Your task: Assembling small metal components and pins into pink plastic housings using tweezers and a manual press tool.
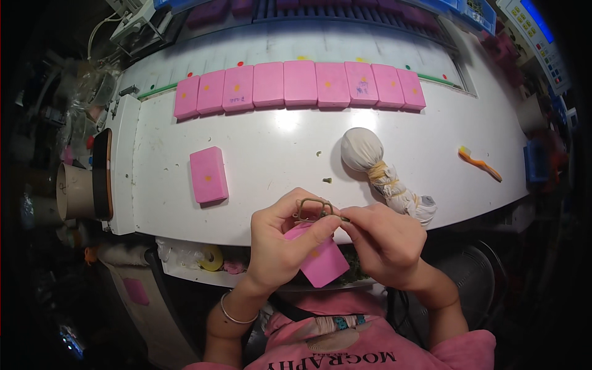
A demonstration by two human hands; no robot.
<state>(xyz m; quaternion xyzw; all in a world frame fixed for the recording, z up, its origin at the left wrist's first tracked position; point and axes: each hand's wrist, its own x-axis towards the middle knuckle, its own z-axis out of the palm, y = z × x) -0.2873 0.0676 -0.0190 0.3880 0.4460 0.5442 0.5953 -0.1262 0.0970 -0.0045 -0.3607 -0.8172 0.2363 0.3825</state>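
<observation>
Pink foam-like blocks dominate my head view. The left hand (277, 243) has its grip closed around 1 pink rectangular block (320, 259), smooth-faced with rounded corners and a small yellow dot, held just off the near edge of the white worktop (277, 142). Above it, both hands pinch a thin brass-coloured metal frame (314, 208), roughly rectangular with looped corners. The right hand (385, 240) has its grip clenched on the frame's right end, thumb and forefinger tight together.

On the worktop I see 1 more pink block (208, 174) lying flat to the left, and a row of 9 pink blocks (300, 85) set edge to edge along the far side. A white cloth bundle (376, 166), round-headed and bound with pale cord, lies near the right hand. An orange toothbrush (480, 163) rests well to the right.
</observation>
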